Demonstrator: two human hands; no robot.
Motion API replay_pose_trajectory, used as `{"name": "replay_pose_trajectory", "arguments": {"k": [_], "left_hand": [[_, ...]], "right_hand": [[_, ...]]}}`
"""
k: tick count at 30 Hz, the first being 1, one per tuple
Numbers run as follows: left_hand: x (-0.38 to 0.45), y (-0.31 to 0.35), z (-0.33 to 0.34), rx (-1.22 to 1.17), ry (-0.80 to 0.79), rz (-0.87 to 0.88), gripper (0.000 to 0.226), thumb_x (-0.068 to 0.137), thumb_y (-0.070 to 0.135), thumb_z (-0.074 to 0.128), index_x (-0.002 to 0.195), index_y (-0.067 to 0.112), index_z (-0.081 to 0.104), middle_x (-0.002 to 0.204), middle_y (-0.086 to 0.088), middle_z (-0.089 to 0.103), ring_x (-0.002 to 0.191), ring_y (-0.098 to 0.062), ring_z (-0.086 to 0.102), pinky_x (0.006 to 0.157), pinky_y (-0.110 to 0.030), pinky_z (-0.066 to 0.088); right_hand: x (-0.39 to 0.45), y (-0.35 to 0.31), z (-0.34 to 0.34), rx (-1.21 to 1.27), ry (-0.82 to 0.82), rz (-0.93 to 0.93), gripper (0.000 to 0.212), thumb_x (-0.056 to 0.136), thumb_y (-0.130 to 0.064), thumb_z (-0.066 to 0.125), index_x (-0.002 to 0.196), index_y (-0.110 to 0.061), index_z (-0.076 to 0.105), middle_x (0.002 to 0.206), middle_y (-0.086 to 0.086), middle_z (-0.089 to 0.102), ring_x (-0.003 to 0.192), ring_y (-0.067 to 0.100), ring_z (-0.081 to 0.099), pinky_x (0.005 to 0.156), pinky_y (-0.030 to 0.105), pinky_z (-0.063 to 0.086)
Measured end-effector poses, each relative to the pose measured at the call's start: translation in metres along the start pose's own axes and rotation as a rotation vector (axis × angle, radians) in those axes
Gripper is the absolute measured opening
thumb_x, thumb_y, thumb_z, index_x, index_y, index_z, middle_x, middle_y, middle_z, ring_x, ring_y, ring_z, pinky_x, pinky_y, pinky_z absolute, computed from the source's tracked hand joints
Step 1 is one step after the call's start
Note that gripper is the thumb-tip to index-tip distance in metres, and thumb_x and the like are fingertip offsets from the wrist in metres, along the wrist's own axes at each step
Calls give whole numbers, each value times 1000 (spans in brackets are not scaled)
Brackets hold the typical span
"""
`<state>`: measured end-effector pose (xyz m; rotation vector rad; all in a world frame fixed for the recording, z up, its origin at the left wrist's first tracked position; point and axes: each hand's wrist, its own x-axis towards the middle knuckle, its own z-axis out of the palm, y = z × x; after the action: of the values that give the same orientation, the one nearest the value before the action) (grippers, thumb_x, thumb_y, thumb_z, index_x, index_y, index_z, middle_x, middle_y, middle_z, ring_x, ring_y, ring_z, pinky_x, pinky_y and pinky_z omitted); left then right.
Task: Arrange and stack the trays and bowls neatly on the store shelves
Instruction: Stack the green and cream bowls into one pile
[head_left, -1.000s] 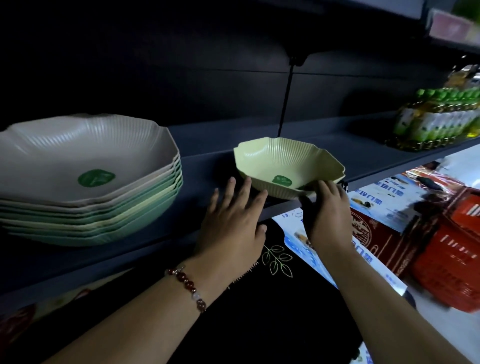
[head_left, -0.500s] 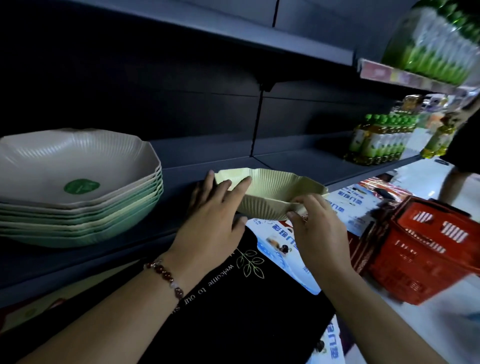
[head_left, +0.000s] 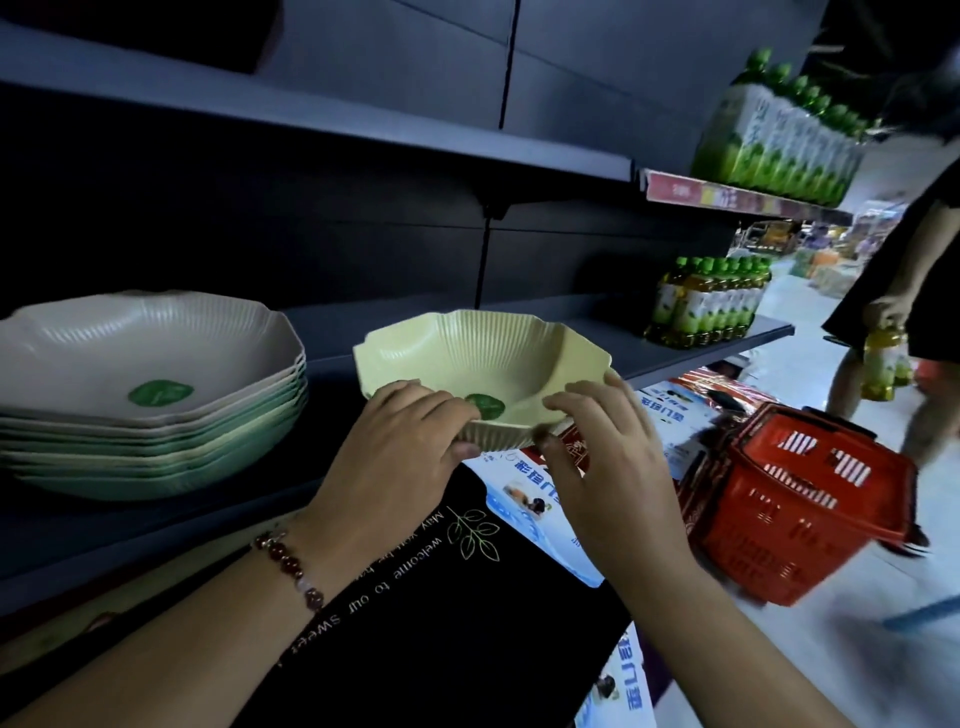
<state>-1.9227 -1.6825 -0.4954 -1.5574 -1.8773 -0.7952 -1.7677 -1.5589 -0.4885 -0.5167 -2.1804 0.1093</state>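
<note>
A pale yellow ribbed bowl (head_left: 483, 358) with a green sticker inside is tilted toward me at the front edge of the dark shelf (head_left: 675, 343). My left hand (head_left: 395, 452) grips its near left rim, fingers curled over the edge. My right hand (head_left: 602, 452) holds the near right rim, thumb under the bowl. On the same shelf at the left stands a stack of several larger ribbed bowls (head_left: 150, 395), beige on top and green below, apart from the yellow bowl.
Green-capped drink bottles (head_left: 711, 301) stand at the right end of the shelf, with more on the shelf above (head_left: 779, 140). A red shopping basket (head_left: 800, 504) sits on the floor at right. A person (head_left: 909, 291) carrying a bottle stands in the aisle. Printed mats lie below the shelf.
Both hands closed on the yellow bowl's rim and tipped it toward me. The view has swung up and right.
</note>
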Motion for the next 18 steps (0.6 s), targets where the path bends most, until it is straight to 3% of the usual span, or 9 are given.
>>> {"name": "replay_pose_trajectory", "arguments": {"k": [2, 5, 11, 15, 18], "left_hand": [[-2, -4, -9, 45, 23, 33, 19, 83, 26, 71, 99, 19, 63, 92, 8, 65, 90, -15, 54, 102, -32, 32], [-6, -13, -26, 110, 28, 51, 20, 81, 21, 74, 98, 18, 64, 89, 6, 66, 89, -18, 54, 102, -35, 32], [-23, -34, -61, 196, 13, 0, 19, 82, 26, 72, 98, 18, 66, 90, 6, 67, 89, -18, 55, 104, -33, 29], [-42, -58, -95, 251, 50, -55, 19, 81, 22, 73, 98, 16, 67, 91, 5, 67, 88, -18, 53, 103, -31, 29], [-56, -80, -118, 308, 72, -106, 19, 83, 20, 72, 101, 16, 67, 94, 5, 65, 92, -18, 50, 107, -31, 25]], "right_hand": [[0, 3, -5, -7, -29, 26, 33, 87, -21, 65, 119, -20, 59, 130, -2, 53, 140, 24, 25, 113, 32, 16], [-2, 6, -4, 12, -99, 40, 41, 88, -20, 63, 128, -23, 54, 141, -2, 45, 144, 24, 13, 113, 36, 13], [4, -18, 16, 48, -161, -84, 46, 88, -17, 62, 132, -21, 48, 144, -3, 42, 144, 25, 15, 115, 49, 20], [27, -49, 37, 71, -137, -241, 35, 83, -12, 68, 116, -17, 59, 124, -1, 57, 132, 28, 38, 109, 40, 29], [50, -81, 56, 144, -123, -336, 11, 87, -13, 60, 97, -16, 63, 96, -2, 63, 99, 23, 56, 88, 36, 43]]}}
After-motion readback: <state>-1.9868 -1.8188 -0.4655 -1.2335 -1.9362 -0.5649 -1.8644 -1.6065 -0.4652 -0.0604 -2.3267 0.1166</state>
